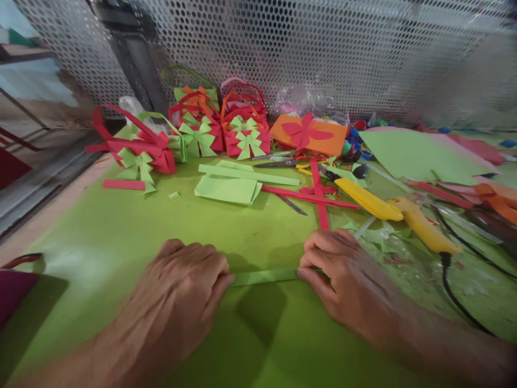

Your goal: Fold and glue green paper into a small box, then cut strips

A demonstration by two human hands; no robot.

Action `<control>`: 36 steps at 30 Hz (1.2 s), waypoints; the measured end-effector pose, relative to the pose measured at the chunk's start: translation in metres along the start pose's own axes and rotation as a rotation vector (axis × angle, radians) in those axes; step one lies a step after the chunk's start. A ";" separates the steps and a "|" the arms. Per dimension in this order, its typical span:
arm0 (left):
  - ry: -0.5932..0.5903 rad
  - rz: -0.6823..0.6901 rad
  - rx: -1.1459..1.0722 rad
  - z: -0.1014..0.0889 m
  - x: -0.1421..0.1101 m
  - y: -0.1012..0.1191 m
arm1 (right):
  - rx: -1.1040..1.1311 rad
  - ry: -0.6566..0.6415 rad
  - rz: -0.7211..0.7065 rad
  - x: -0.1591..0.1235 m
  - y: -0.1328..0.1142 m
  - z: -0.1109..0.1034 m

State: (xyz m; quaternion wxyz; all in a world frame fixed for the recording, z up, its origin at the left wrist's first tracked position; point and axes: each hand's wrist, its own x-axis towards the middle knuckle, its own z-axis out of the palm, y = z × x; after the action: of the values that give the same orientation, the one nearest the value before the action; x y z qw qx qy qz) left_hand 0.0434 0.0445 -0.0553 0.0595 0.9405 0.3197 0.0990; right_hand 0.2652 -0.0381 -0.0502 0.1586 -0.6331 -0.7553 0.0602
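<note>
A narrow green paper strip [264, 277] stretches level between my two hands, just above or on the green tabletop [100, 253]. My left hand [186, 280] pinches its left end between thumb and curled fingers. At the other end, the thumb and fingers of my right hand [337, 269] are closed on the strip. Beyond the hands lie a folded light green paper piece [226, 188] and a light green strip [258, 175] across it. Red paper strips [320, 199] cross each other just past my right hand.
Small red paper baskets with green bows [246, 137] stand along the back, near an orange piece with a red flower [309, 133]. On the right lie a yellow utility knife [367, 199], a yellow glue gun [428, 226] with a black cord, and green sheets [420, 156].
</note>
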 end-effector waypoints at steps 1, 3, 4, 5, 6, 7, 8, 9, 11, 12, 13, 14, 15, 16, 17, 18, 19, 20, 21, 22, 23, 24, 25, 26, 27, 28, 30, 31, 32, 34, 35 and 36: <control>0.006 0.002 0.015 0.000 0.000 0.000 | -0.008 -0.004 -0.011 0.000 0.000 0.000; 0.009 0.018 0.048 -0.001 0.002 0.002 | -0.028 -0.008 -0.014 0.000 -0.001 0.000; 0.005 0.027 0.065 -0.002 0.003 0.003 | -0.037 -0.010 -0.009 0.000 -0.001 0.001; -0.002 0.036 0.082 -0.004 0.004 0.004 | -0.048 -0.009 -0.006 0.000 -0.001 0.001; -0.012 0.046 0.095 -0.005 0.006 0.005 | -0.060 -0.006 -0.006 -0.001 -0.001 0.002; -0.017 0.052 0.105 -0.007 0.007 0.006 | -0.074 -0.003 -0.011 -0.001 -0.001 0.002; -0.020 0.057 0.113 -0.008 0.007 0.007 | -0.092 0.002 -0.019 0.000 -0.001 0.003; -0.018 0.062 0.118 -0.009 0.008 0.007 | -0.112 0.006 -0.031 0.000 -0.001 0.003; -0.031 0.074 0.121 -0.010 0.008 0.008 | -0.150 0.012 -0.045 0.002 -0.001 0.003; -0.042 0.074 0.120 -0.009 0.008 0.008 | -0.163 0.012 -0.043 0.002 0.000 0.003; -0.052 0.065 0.117 -0.009 0.008 0.008 | -0.169 0.008 -0.040 0.003 0.000 0.003; -0.063 0.046 0.110 -0.009 0.007 0.009 | -0.169 0.002 -0.035 0.004 0.000 0.002; -0.075 0.024 0.100 -0.008 0.007 0.009 | -0.168 -0.007 -0.030 0.004 0.001 0.002; -0.076 0.004 0.091 -0.007 0.006 0.009 | -0.167 -0.010 -0.029 0.005 0.001 0.002; -0.070 -0.006 0.083 -0.006 0.005 0.008 | -0.169 -0.007 -0.034 0.005 0.001 0.001; -0.051 -0.007 0.077 -0.004 0.003 0.007 | -0.173 -0.002 -0.042 0.005 0.002 0.001; -0.024 0.001 0.071 -0.003 0.002 0.007 | -0.179 0.003 -0.047 0.004 0.002 0.001; 0.001 0.011 0.063 -0.002 0.000 0.006 | -0.184 0.007 -0.048 0.004 0.002 0.001; 0.022 0.016 0.051 -0.001 -0.001 0.005 | -0.185 0.007 -0.047 0.004 0.002 0.001; 0.028 0.015 0.034 -0.001 -0.002 0.005 | -0.182 0.009 -0.043 0.004 0.002 0.001; 0.022 0.013 0.014 -0.001 -0.003 0.005 | -0.176 0.008 -0.035 0.004 0.002 0.002; 0.014 0.009 -0.004 -0.001 -0.004 0.005 | -0.164 0.007 -0.025 0.004 0.002 0.002; 0.004 0.007 -0.018 -0.002 -0.005 0.006 | -0.144 0.003 -0.015 0.004 0.001 0.001; 0.000 0.006 -0.028 -0.003 -0.005 0.007 | -0.119 -0.002 -0.007 0.003 0.001 0.001; -0.001 0.012 -0.035 -0.004 -0.006 0.008 | -0.090 -0.008 -0.001 0.003 0.001 0.000; 0.001 0.020 -0.038 -0.005 -0.006 0.008 | -0.061 -0.016 0.001 0.002 0.001 -0.001; 0.005 0.036 -0.040 -0.005 -0.008 0.007 | -0.013 -0.025 -0.008 0.001 0.002 -0.002; 0.010 0.040 -0.046 -0.005 -0.009 0.006 | 0.004 -0.023 -0.014 0.000 0.002 -0.003; 0.019 0.041 -0.056 -0.004 -0.010 0.005 | 0.016 -0.021 -0.019 -0.001 0.002 -0.003; 0.031 0.036 -0.095 -0.001 -0.012 0.003 | 0.029 -0.019 -0.016 -0.002 0.004 -0.003; 0.033 0.031 -0.124 0.000 -0.012 0.002 | 0.031 -0.017 -0.009 -0.002 0.004 -0.002; 0.037 0.029 -0.152 0.001 -0.013 0.002 | 0.032 -0.018 -0.001 -0.002 0.005 -0.002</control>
State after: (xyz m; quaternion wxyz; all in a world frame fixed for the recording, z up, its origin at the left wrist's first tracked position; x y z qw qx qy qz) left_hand 0.0348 0.0355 -0.0576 0.1234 0.9358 0.2985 0.1412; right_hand 0.2709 -0.0395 -0.0505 0.1619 -0.6293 -0.7561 0.0780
